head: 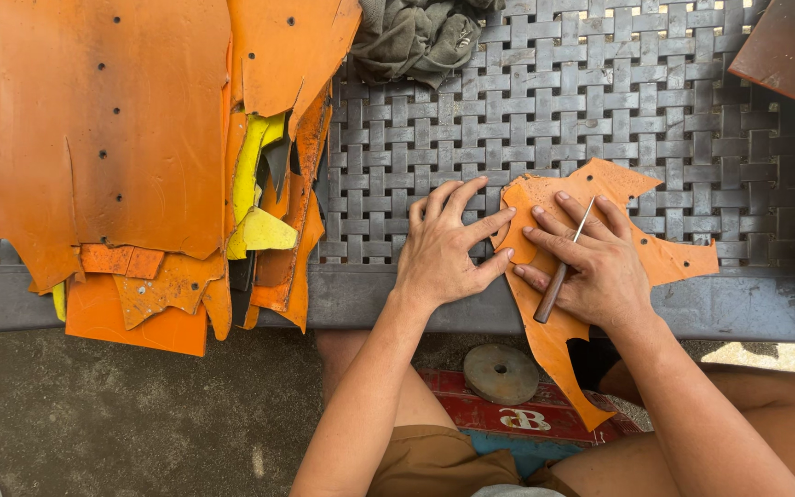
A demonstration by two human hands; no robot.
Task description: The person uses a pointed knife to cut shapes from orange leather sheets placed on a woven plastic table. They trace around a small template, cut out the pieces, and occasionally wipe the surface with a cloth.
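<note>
We press our left hand (442, 248) flat, fingers spread, on the orange leather scrap (591, 267) at the woven table's (600, 101) front edge. Our right hand (595, 267) lies on it too, gripping a wooden-handled awl (563, 262); the scrap's long axis hangs toward us.

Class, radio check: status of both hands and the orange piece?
Left hand flat, pinning orange leather scrap. Right hand on scrap, thin wooden-handled tool between fingers. Scrap overhangs woven bench edge. Nothing obstructing.
</note>
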